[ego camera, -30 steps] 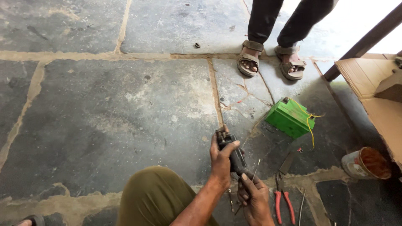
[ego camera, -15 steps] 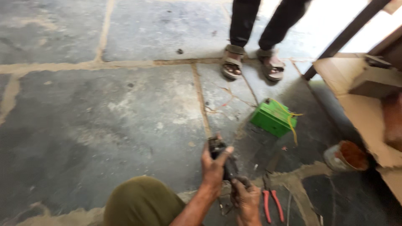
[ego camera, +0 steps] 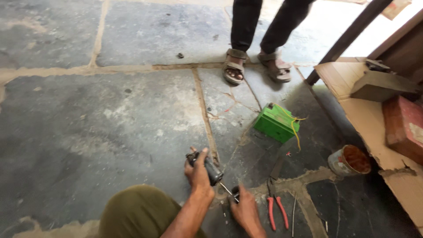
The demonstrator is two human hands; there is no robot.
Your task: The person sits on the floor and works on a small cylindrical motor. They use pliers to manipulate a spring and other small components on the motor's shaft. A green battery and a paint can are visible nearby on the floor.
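Note:
My left hand [ego camera: 198,177] grips a small dark cylindrical motor-like part [ego camera: 210,168] just above the stone floor. Close to its right, my right hand [ego camera: 244,210] holds a thin metal rod or tool [ego camera: 227,190] whose tip points at the lower end of that part; the fingers curl around something small and dark that I cannot make out. My knee in olive trousers [ego camera: 139,216] is at the bottom left of the view.
Red-handled pliers [ego camera: 276,210] lie right of my right hand. A green battery box [ego camera: 276,123] with yellow wires sits farther out. A rusty tin can [ego camera: 349,160] stands at the right. Another person's sandalled feet [ego camera: 255,68] are ahead. Cardboard and boxes [ego camera: 387,105] lie at the right edge.
The view has shifted up and left, so things sit lower and more to the right. My hands stay together on the dark part; the right hand has dropped slightly lower.

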